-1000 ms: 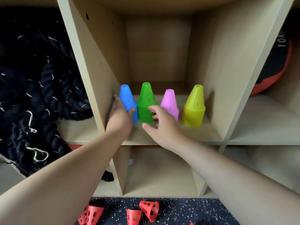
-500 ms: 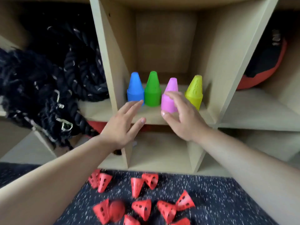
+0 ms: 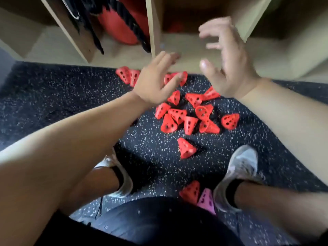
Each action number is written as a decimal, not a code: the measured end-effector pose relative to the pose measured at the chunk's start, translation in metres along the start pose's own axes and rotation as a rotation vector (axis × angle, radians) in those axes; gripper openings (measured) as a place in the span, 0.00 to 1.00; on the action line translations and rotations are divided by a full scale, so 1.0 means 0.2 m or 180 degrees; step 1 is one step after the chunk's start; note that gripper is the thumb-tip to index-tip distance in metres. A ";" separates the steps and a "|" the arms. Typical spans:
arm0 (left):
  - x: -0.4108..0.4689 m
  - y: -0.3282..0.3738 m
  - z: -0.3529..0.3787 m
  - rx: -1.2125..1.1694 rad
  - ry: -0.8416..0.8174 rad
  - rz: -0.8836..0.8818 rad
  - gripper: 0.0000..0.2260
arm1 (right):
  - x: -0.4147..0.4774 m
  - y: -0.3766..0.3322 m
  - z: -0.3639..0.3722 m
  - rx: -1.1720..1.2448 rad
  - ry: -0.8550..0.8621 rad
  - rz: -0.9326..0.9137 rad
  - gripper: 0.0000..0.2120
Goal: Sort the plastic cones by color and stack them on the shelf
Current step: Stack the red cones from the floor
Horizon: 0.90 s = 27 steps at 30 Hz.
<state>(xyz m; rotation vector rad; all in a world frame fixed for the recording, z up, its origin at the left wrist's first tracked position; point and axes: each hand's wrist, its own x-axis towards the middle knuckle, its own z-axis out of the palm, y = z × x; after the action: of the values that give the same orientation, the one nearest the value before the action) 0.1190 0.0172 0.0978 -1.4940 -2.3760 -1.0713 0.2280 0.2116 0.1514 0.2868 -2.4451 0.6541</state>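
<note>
Both hands have left the coloured stacks, now out of view as the camera has dropped toward the floor (image 3: pixel 53 96). Beyond the pile of red cones (image 3: pixel 184 118) stands the shelf (image 3: pixel 154 32), only its lowest compartments showing, a black rope (image 3: pixel 88 20) and a red rounded object (image 3: pixel 122 25) in the one up-left of the pile. Over the pile's far edge hover the left hand (image 3: pixel 156 82) and the blurred right hand (image 3: pixel 230 68), fingers (image 3: pixel 166 57) spread wide, gripping nothing. Two pale shoes (image 3: pixel 122 180) stand on the pile's near side. A lone red cone (image 3: pixel 186 148) lies just short of the pile; a second red cone (image 3: pixel 190 191) touches a pink cone (image 3: pixel 206 201) farther from the pile, beside the right shoe (image 3: pixel 239 174).
</note>
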 end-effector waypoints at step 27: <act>-1.13 0.25 0.81 0.0403 -0.2577 0.1395 0.13 | -0.58 -0.14 0.03 0.0319 -0.0071 0.0387 0.22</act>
<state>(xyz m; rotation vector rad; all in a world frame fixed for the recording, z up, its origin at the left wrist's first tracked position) 0.3126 -0.0338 -0.1019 -2.5773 -2.2457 -0.2133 0.3284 0.1898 0.0888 0.1869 -2.4698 0.8317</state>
